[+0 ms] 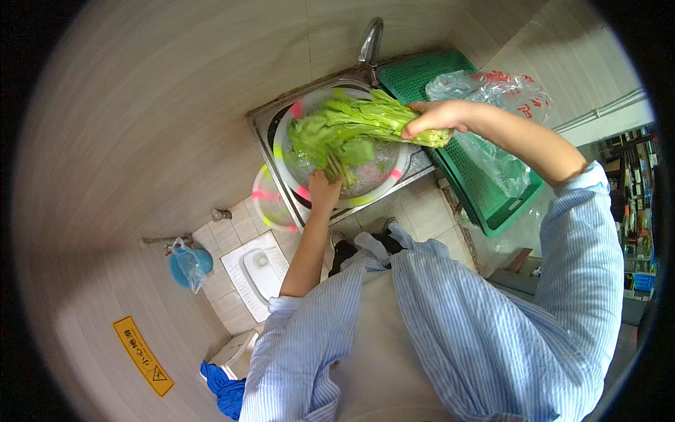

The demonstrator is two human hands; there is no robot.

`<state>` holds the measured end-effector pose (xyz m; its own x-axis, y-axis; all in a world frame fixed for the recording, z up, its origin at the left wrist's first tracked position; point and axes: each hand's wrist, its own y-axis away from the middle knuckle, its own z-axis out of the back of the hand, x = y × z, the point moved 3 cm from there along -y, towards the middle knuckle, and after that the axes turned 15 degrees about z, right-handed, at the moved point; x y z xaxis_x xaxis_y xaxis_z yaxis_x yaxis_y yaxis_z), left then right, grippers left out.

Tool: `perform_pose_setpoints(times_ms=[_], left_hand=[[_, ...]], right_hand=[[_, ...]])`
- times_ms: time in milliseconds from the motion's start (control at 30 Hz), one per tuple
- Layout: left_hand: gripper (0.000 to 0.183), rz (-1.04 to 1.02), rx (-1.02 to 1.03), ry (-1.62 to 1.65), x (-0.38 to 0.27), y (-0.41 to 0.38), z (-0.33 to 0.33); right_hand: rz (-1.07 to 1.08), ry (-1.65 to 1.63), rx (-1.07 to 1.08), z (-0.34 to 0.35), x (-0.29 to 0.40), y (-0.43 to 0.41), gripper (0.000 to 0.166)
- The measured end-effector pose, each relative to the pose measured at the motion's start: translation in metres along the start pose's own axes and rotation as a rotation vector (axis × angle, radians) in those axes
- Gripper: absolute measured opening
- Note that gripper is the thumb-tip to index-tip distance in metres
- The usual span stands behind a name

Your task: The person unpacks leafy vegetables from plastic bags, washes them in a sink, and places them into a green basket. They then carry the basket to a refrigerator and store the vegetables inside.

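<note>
My right hand [435, 118] grips a thick bunch of leafy green vegetables [369, 113] by its pale stem ends. The leaves hang over a round plastic basin [398, 176] with pink and yellow patches on its rim. Inside the basin, my left hand [323, 187] holds the stems of a smaller bunch of greens [340, 166]. Those leaves look blurred and lie against the larger bunch. Water with bubbles surrounds them, and my left fingers are partly hidden.
The basin rests over a metal sink [259, 124] below a curved faucet [373, 39]. At right, a clear plastic bag [501, 153] lies on a green perforated tray [459, 163]. Below stand another patterned basin [271, 203], a squat toilet [256, 269] and a blue bucket [182, 271].
</note>
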<state>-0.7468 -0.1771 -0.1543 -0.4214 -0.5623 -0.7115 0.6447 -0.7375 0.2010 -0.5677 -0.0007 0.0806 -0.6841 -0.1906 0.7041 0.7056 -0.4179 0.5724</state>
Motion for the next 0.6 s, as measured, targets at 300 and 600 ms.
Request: perform_pose_setpoints(times_ms=[300, 600], left_hand=[[0.028, 0.753, 0.594, 1.493, -0.017, 0.01, -0.015], [0.028, 0.86, 0.693, 1.523, -0.025, 0.04, -0.035]], right_hand=[[0.526, 0.372, -0.125, 0.005, 0.132, 0.06, 0.101], [0.114, -0.652, 0.191, -0.051, 0.018, 0.018, 0.082]])
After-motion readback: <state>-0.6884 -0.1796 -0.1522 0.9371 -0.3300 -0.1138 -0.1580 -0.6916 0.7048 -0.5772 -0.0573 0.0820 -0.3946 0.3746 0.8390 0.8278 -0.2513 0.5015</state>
